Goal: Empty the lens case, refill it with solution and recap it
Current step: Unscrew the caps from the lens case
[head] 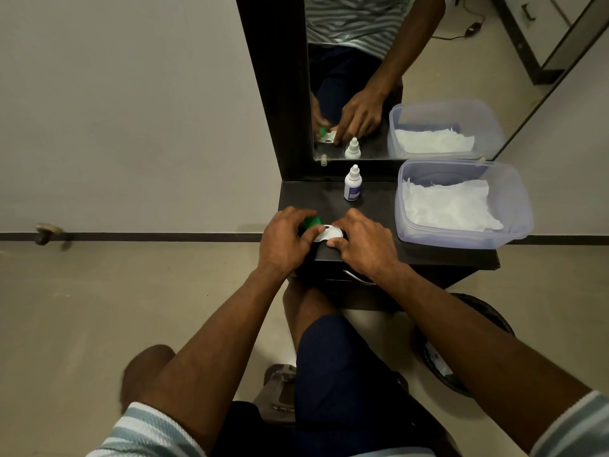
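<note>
One white lens case [326, 234] lies flat on the dark shelf [389, 206], right between my two hands and close to the shelf's near edge. My left hand [286, 240] curls its fingers round one green cap [312, 222] at the case's left end, thumb tip pressed on the white plastic beside it. My right hand [362, 241] steadies the right end, fingers bent over the far side and thumb tucked against the near rim; whether that side wears a cap I cannot tell, since my fingers cover it. Just beyond my fingertips, apart from the case, stands one small white solution bottle [353, 183], upright, its nozzle cap on. To the right of my right hand sits one clear plastic tub [514, 206], lidless, holding crumpled white tissue [451, 206]; its near corner reaches the shelf's front edge. Between the tub and my right knuckles a strip of bare shelf lies open, and there is bare shelf around the bottle too. Behind everything the mirror [412, 77] rises from the shelf's back edge, doubling the bottle, the tub and my hands. Below my right forearm, on the floor, a round dark bin [494, 318] shows partly.
</note>
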